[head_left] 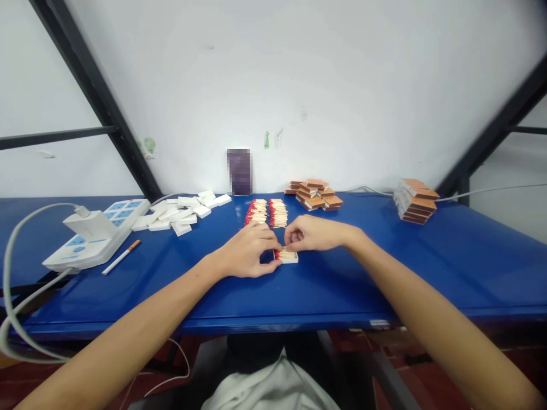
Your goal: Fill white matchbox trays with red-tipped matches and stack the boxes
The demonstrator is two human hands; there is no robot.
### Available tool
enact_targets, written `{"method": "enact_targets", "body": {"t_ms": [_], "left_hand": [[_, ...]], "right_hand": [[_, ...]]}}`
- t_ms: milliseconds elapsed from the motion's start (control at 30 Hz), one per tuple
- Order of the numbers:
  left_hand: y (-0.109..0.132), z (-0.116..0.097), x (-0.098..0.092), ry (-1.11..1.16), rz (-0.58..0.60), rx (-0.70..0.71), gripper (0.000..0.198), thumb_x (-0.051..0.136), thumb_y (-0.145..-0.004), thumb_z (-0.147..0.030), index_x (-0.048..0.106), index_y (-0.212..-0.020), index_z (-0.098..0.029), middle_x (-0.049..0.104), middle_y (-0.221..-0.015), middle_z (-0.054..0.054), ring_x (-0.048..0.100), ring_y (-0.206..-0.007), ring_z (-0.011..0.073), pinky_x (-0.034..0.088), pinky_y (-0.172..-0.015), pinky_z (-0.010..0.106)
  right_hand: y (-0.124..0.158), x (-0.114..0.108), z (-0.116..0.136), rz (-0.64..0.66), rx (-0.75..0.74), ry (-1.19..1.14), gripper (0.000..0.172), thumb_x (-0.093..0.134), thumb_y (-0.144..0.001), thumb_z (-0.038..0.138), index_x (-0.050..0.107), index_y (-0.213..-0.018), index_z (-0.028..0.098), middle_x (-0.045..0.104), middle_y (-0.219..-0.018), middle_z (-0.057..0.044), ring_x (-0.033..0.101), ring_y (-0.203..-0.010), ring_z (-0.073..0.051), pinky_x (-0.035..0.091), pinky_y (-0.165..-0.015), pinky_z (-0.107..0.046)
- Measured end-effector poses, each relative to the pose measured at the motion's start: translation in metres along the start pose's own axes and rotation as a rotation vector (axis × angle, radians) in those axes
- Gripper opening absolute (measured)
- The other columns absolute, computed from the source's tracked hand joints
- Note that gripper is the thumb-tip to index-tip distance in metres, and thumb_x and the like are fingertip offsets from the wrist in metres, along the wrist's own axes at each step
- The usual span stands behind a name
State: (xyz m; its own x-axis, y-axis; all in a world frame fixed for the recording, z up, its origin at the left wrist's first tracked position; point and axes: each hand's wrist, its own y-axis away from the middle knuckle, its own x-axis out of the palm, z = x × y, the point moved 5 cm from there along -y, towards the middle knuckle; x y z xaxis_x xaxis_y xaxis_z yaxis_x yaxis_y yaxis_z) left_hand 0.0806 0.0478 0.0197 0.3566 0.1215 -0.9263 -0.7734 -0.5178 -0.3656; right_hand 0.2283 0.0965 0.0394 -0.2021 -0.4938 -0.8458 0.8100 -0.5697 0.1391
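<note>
A small white matchbox tray (290,259) lies on the blue table near its front, with red-tipped matches (284,254) in it. My left hand (251,250) grips the tray's left end between thumb and fingers. Over the tray's far right side, my right hand (310,233) has its fingers pinched together at the matches; whether a match is between them is hidden. Just beyond my hands lie two piles of loose matches, a left pile (257,210) and a right pile (278,213), red heads to the left.
White trays (171,213) are heaped at the back left. Brown matchbox sleeves (316,195) are piled at the back; a stack of matchboxes (415,201) stands right. A power strip (98,239) with a plugged-in charger and a cigarette-like stick (121,257) are left. A blurred dark rectangle (240,172) leans against the wall.
</note>
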Motion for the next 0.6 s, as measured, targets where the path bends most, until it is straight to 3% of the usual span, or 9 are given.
{"method": "enact_targets", "body": {"t_ms": [500,600], "left_hand": [[-0.001,-0.005,0.000,0.003,-0.050,0.069,0.021,0.059,-0.092,-0.031,0.074,-0.103,-0.022,0.072,-0.101,0.006,0.063,-0.095,0.0205,0.048,-0.090,0.038],[-0.001,-0.011,-0.011,0.001,-0.162,0.114,0.018,0.061,-0.089,-0.030,0.073,-0.098,-0.021,0.071,-0.101,0.007,0.065,-0.091,0.0198,0.051,-0.085,0.037]], "right_hand": [[0.000,0.002,-0.005,0.047,0.011,-0.040,0.024,0.069,-0.080,0.039,0.072,-0.088,0.016,0.068,-0.075,-0.001,0.058,-0.066,-0.013,0.040,-0.057,-0.023],[0.000,0.000,-0.002,0.016,-0.012,-0.035,0.022,0.068,-0.081,0.037,0.071,-0.089,0.017,0.065,-0.073,0.000,0.057,-0.064,-0.012,0.040,-0.057,-0.023]]}}
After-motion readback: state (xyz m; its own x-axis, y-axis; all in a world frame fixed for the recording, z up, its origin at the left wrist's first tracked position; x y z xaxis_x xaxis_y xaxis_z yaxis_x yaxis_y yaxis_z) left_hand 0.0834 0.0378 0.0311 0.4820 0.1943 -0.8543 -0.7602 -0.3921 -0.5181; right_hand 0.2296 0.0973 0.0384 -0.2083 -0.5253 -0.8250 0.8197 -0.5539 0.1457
